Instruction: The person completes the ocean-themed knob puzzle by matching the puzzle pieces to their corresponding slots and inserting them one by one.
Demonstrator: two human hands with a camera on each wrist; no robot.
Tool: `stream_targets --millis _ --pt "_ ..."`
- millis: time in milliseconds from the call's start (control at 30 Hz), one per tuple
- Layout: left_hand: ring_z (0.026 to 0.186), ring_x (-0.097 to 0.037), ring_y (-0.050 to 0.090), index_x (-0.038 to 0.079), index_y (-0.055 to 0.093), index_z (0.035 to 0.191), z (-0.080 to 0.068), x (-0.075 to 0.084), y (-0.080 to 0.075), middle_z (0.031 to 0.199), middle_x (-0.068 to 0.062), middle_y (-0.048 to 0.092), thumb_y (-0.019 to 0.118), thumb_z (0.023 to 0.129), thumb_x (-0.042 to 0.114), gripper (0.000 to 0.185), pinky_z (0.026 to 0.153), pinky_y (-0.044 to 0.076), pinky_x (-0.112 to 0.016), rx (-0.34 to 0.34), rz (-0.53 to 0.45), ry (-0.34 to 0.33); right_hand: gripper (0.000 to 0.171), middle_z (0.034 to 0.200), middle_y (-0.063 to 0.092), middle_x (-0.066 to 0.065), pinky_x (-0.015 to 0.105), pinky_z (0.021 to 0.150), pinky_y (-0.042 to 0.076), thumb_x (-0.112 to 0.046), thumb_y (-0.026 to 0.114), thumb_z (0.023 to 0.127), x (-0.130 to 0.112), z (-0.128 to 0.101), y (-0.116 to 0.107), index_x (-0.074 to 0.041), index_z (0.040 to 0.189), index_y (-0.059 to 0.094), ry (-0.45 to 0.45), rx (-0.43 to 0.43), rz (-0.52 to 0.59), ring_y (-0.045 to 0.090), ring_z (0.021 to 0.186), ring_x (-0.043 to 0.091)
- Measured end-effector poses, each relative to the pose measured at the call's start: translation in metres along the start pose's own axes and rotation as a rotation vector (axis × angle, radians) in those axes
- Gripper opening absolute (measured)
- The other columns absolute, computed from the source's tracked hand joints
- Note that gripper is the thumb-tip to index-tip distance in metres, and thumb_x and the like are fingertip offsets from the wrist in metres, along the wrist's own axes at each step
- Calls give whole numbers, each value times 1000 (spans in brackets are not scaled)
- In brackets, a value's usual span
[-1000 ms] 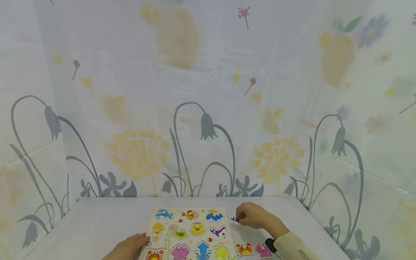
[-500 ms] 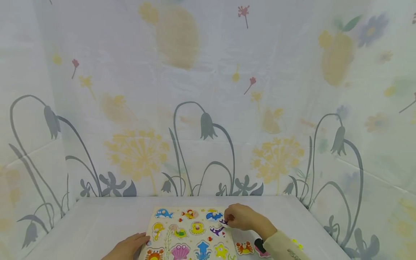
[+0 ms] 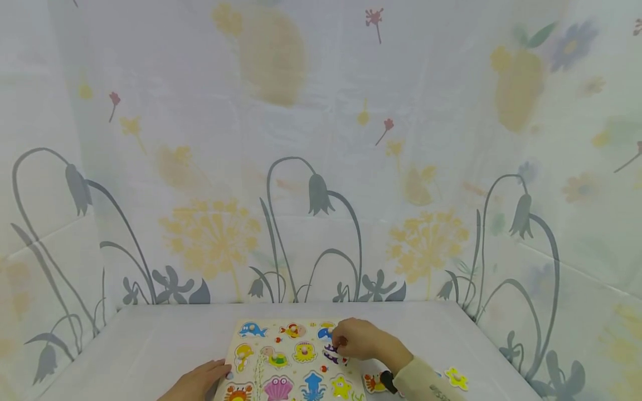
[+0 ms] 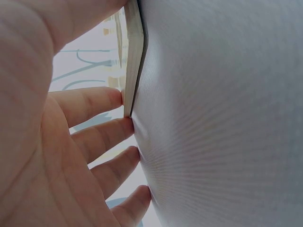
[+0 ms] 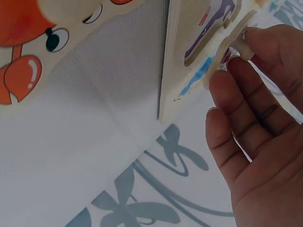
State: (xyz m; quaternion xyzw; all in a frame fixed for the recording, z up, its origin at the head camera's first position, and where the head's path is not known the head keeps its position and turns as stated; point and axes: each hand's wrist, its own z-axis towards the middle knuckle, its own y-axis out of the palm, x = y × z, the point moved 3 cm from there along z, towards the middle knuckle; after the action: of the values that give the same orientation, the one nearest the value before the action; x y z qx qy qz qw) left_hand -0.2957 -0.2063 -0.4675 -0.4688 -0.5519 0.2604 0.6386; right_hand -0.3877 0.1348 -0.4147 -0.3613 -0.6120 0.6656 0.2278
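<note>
The right hand (image 3: 357, 341) pinched a purple whale piece (image 3: 331, 353) over the wooden sea-animal puzzle board (image 3: 281, 359). The left hand (image 3: 198, 380), fingers spread, steadied the board's edge. Held tilted, the piece could jam.

Head view: bright, even, diffuse light, low contrast, colours washed out. No hard shadows on the table (image 3: 150, 345); only a faint soft shade under the right hand (image 3: 357, 341). No glare. Wide-angle bend at the edges; the curtain (image 3: 321, 139) seams bow. Left wrist view: palm of the left hand (image 4: 52, 142) too close, soft and dim; light comes from behind the fingers. Right wrist view: crab piece (image 5: 33, 42) close and blurred, cloth weave fairly sharp, palm in shade.
</note>
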Motion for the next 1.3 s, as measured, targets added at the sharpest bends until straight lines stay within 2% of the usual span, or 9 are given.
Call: stream_targets --millis 467,1067,1300 --pt "121 -47 46 2 56 127 0 -3 2 131 -18 53 76 66 60 86 92 40 -69 1 -11 18 8 74 53 -16 21 63 40 -18 71 83 -2 1 10 -25 82 69 5 -15 -19 47 69 3" --pt "121 -45 47 2 56 127 -1 -2 0 131 -18 52 75 67 61 87 93 40 -68 2 0 29 8 72 53 -15 21 63 41 -17 71 82 -5 -3 11 -23 79 68 26 -12 -7 48 68 4" --pt "120 -46 47 1 56 126 0 -2 -1 130 -19 53 75 68 60 86 93 40 -68 0 12 37 9 72 53 -16 20 62 41 -16 70 82 -3 0 14 -24 78 67 -1 -9 -19 47 67 3"
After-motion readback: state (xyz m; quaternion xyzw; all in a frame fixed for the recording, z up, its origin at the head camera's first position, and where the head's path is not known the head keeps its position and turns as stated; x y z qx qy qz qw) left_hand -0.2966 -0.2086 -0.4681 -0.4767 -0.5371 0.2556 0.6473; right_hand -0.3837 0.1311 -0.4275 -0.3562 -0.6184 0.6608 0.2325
